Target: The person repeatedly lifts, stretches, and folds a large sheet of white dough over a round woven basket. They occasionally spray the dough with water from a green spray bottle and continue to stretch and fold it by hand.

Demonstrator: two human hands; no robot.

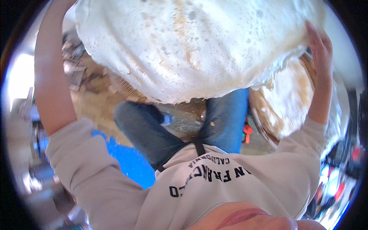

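Observation:
A very large, thin, pale flatbread (184, 46) with brown spots and a ragged edge spreads across the top of the view, raised in front of me. At its right edge is my right hand (321, 45), with the fingers pressed along the bread; the bread partly hides its grip. My left forearm (55, 73) reaches up beside the bread's left edge. My left hand lies mostly past the top of the picture, so its fingers are hidden. Below my right hand, more flatbread (285, 99) lies on a round brown tray (264, 132).
My bent legs in jeans (226, 119) are under the bread. A blue sheet (132, 161) covers the floor by my left leg. Beneath the bread's left edge shows a ribbed, woven-looking thing (128, 87). Broken pieces (74, 73) lie at the far left, and a small red object (248, 131) near the tray.

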